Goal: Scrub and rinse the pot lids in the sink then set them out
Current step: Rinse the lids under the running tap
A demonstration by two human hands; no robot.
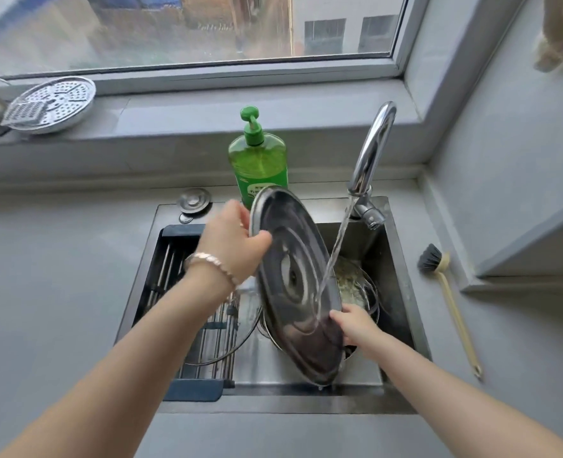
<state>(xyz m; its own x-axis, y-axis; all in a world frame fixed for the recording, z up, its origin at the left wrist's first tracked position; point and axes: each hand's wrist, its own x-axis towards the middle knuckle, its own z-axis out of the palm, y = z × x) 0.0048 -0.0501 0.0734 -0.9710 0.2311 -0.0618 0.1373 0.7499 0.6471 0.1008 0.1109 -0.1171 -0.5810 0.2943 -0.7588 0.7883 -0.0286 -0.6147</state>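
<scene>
Currently, 1 steel lid (285, 236) is held tilted over the sink (400, 266), under the running stream from the tap (372, 150). Left hand (230, 239) grips its upper rim; right hand (356, 325) grasps its lower edge.

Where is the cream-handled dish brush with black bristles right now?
In the head view, the cream-handled dish brush lies on the grey counter, right of the steel sink.

Green soap bottle (258, 160) — brush (453, 302) on counter (42, 292).
</scene>
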